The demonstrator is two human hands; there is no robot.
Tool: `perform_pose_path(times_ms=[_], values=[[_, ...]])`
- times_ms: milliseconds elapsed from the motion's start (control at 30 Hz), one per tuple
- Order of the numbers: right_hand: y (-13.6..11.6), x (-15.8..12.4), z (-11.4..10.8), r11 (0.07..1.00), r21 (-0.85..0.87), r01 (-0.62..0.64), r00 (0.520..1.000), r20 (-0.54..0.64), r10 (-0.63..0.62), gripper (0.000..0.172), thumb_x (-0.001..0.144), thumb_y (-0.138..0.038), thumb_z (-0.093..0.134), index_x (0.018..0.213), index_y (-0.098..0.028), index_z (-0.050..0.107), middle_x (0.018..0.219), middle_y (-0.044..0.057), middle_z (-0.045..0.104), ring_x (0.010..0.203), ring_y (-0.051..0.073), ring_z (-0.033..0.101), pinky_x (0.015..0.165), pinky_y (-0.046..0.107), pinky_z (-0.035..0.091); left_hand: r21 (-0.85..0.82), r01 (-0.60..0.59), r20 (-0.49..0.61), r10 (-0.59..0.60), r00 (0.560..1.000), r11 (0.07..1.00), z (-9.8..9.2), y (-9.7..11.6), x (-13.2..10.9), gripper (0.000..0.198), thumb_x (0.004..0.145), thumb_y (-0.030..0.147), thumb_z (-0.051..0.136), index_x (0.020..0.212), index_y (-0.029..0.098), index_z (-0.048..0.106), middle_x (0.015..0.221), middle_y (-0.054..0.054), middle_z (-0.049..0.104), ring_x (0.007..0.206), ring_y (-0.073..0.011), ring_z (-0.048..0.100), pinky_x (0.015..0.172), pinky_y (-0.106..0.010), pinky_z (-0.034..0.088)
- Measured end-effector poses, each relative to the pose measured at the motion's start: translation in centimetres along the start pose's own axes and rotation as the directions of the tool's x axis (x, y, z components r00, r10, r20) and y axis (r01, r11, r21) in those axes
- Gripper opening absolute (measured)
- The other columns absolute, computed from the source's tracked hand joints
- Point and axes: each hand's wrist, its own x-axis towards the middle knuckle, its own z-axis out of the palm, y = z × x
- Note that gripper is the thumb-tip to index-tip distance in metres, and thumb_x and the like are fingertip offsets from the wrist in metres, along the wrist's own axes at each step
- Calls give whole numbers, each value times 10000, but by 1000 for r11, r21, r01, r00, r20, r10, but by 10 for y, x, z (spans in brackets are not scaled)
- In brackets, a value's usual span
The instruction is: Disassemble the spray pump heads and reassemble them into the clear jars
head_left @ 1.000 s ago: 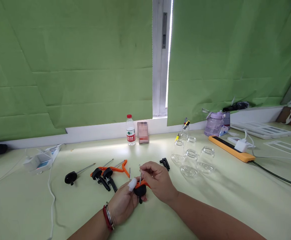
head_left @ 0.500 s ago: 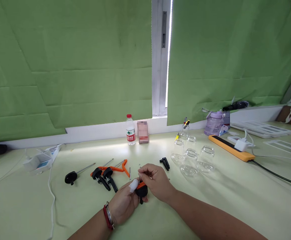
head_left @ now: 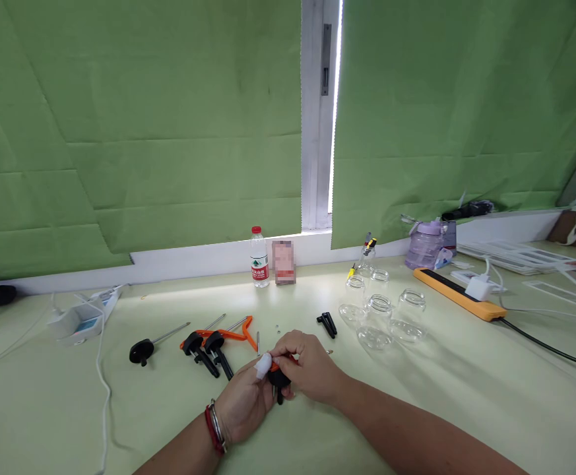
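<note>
A round black part with an orange piece on top [head_left: 280, 377] is held in my left hand [head_left: 248, 404], whose thumb has a white wrapping. A short metal tip shows beneath this part, beside its black stub. My right hand [head_left: 312, 369] is closed over the orange piece from above, thumb and fingers pinched together; what lies between the fingertips is hidden. Left of my hands are two black round parts with handles [head_left: 214, 342], orange crank-shaped pieces [head_left: 241, 334] and a black knob with a metal rod [head_left: 142, 351]. A metal pin [head_left: 258, 343] lies just beyond my left hand.
Small black handles [head_left: 326, 324] and tiny metal nuts [head_left: 277, 328] lie past my hands. Several glass jars [head_left: 379, 320] stand at right, before an orange power strip [head_left: 458, 293]. A water bottle [head_left: 259, 260] and a box [head_left: 284, 262] stand at the back. A white cable [head_left: 100, 376] runs down the left.
My right fingertips have moved down onto the orange piece. The thin metal rod that stood up between them is now out of sight there, and a metal tip shows below the black part.
</note>
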Motion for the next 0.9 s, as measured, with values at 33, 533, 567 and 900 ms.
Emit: perform_pose_path(times_ms=[33,533,567,900], values=[[-2,0,-1,999,-49,18,1000,6,-18,206,821,-252,483,852,-215,682,985,44,577,520,86,565,478,251,502,-2,0,2,0,1000,1000,0,0,0,321,867,410,500,788,141,656,787,-83,618,681,-170,512,715,-340,413],[-12,-4,-14,769,-488,413,907,293,-302,275,715,-113,600,975,-202,613,1053,36,589,982,197,479,893,355,352,263,51,91,-77,993,963,2,20,-5,291,737,207,689,1025,192,655,998,-59,624,901,-175,551,853,-303,411],[-12,-4,-14,748,-496,441,894,318,-315,267,723,-104,579,970,-199,612,1050,40,585,975,194,483,899,358,347,320,47,92,-81,992,946,4,22,-6,331,720,198,703,1045,204,645,996,-49,622,904,-175,546,846,-300,415],[-7,-6,-4,588,-595,548,836,409,-365,229,792,-175,531,1012,-180,593,1187,92,522,1063,213,453,969,363,324,529,68,39,-104,994,846,6,22,-6,364,690,238,703,1040,205,610,835,-36,615,751,-172,547,602,-251,427]])
